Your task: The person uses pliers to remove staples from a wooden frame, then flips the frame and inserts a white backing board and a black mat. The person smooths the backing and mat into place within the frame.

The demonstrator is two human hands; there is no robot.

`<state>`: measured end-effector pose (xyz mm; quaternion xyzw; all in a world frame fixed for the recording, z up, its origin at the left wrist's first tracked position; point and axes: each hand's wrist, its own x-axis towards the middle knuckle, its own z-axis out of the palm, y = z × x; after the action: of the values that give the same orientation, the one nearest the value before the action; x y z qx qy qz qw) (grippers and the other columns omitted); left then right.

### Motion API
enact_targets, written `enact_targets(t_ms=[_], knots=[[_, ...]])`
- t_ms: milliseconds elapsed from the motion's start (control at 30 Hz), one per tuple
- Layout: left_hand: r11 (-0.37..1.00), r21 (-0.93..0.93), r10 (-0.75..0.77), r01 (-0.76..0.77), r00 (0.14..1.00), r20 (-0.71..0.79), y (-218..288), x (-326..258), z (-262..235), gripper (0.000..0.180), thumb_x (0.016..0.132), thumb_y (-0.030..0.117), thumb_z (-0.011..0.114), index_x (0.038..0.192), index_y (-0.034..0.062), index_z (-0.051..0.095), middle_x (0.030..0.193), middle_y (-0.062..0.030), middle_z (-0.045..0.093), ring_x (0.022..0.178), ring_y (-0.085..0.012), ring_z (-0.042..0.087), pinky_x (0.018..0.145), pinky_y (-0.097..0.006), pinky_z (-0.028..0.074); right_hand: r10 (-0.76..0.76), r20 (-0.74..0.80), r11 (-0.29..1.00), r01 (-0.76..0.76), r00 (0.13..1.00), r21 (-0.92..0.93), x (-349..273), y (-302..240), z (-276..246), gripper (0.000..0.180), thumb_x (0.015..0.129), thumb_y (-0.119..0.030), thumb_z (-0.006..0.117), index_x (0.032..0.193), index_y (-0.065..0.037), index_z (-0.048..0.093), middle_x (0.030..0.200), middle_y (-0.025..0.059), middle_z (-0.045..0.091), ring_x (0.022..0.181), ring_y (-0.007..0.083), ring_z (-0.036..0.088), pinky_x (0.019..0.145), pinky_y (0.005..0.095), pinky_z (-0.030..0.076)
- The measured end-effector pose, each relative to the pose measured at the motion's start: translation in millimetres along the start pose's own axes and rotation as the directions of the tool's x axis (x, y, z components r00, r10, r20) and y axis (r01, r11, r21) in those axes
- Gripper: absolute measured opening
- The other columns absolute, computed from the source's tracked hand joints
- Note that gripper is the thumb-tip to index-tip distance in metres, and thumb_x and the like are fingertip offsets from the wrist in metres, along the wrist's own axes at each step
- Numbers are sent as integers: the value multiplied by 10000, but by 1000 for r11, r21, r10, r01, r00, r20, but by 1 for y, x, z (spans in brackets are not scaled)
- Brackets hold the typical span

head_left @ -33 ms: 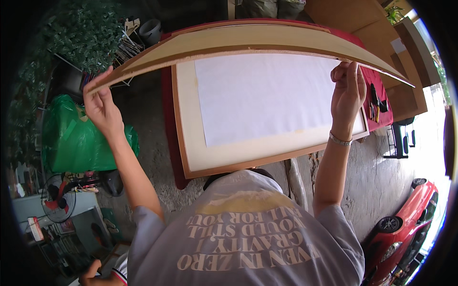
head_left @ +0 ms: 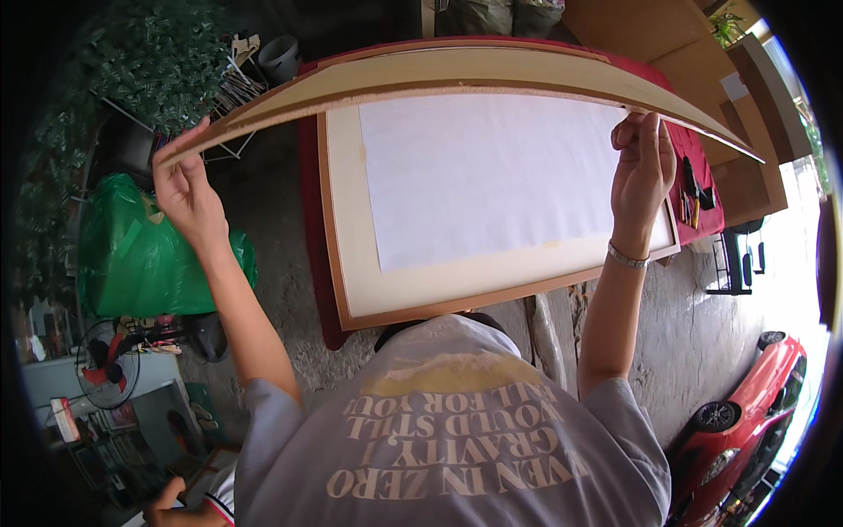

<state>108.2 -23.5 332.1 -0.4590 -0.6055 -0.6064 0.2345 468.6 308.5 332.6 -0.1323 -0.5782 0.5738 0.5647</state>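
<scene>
I hold a large thin beige board [head_left: 457, 75] up in the air, seen nearly edge-on and bowed. My left hand [head_left: 184, 198] grips its left end and my right hand [head_left: 641, 171], with a bracelet at the wrist, grips its right side. Under the board lies a wooden picture frame [head_left: 421, 307] with a cream mat and a white sheet [head_left: 492, 176] inside. The frame rests on a table with a red cloth [head_left: 309, 220].
A green plastic bag [head_left: 132, 255] and leafy plants [head_left: 149, 61] are at the left, with a small fan [head_left: 105, 364] below. Brown boards [head_left: 702, 61] and small tools [head_left: 692, 198] are at the right. A red car [head_left: 746, 422] stands at lower right. Another person's hand [head_left: 176, 509] shows at the bottom left.
</scene>
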Motion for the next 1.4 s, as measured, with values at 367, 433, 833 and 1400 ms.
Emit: enact_targets(t_ms=[367,433,833,1400], knots=[[995,76,-56,72,979,-196,-31,98,27,461,1036,429,616,1103,-26,633,1037,-85,680,972,-144,628,917,-304,479,-612,119,383,424,782,-821,51,-12,-33,180,949,-151,734,1029,-4,668,892,67,659,792,148,605,730,280,486],[993,90,-57,76,979,-196,-36,112,27,479,1035,448,609,1106,-25,635,1041,-79,690,953,-152,646,904,-301,481,-803,182,145,481,568,-865,74,-28,-57,291,900,-246,799,1088,-61,676,1003,57,671,946,200,622,850,344,480],[943,233,-189,239,958,-217,-50,157,20,596,1037,572,524,1246,26,643,1108,-56,709,1020,-133,661,787,-289,416,-772,476,-184,568,422,-802,219,-25,-118,483,803,-465,848,1152,-185,666,1187,-4,662,1121,222,598,997,425,389],[896,57,-403,440,860,-313,-19,117,49,439,1033,400,609,1285,41,592,1240,-101,654,1223,-221,604,1007,-390,470,-736,642,-350,690,217,-634,342,-15,-118,527,827,-551,783,660,-106,555,644,61,552,572,257,551,559,364,421]])
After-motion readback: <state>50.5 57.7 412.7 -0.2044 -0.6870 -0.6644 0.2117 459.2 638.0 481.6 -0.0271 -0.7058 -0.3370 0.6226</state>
